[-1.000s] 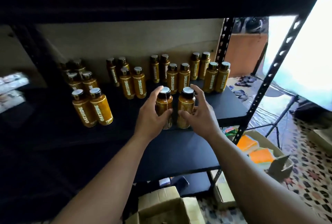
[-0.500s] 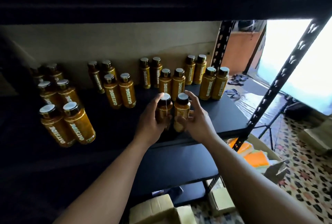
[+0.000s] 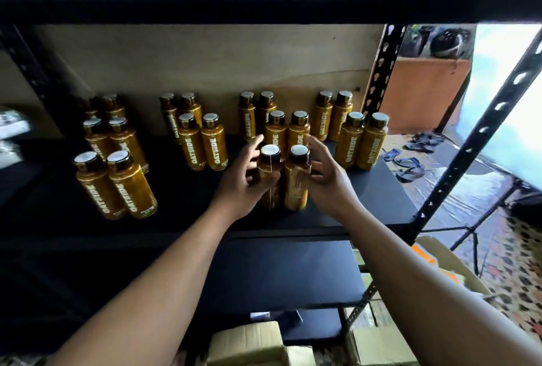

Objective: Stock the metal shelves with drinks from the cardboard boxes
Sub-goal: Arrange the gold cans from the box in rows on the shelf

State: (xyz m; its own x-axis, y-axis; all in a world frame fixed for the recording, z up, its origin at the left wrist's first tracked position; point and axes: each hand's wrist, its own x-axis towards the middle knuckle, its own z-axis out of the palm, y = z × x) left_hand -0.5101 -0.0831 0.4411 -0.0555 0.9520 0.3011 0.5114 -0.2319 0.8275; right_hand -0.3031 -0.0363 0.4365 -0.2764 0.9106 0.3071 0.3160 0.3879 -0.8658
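Observation:
Two amber Oatside bottles with dark caps stand side by side on the black metal shelf (image 3: pixel 369 198), near its front edge. My left hand (image 3: pixel 240 180) grips the left bottle (image 3: pixel 269 166), thumb raised beside its cap. The fingers of my right hand (image 3: pixel 327 182) curl round the right bottle (image 3: pixel 295 189). Behind them stand more of the same bottles in pairs, in several rows: a right row (image 3: pixel 362 142), a middle row (image 3: pixel 203 142) and a left row (image 3: pixel 129 186). An open cardboard box (image 3: pixel 249 342) sits below, between my forearms.
A slotted black upright (image 3: pixel 481 131) frames the shelf's right front corner, and another (image 3: pixel 381 72) stands at the back. A lower shelf board (image 3: pixel 278 271) lies beneath. More cardboard boxes (image 3: pixel 378 336) and orange packets sit on the patterned floor at the right. The shelf above hangs low overhead.
Both hands have carried the two bottles further back onto the shelf, closer to the pair behind. My view has shifted nearer and lower.

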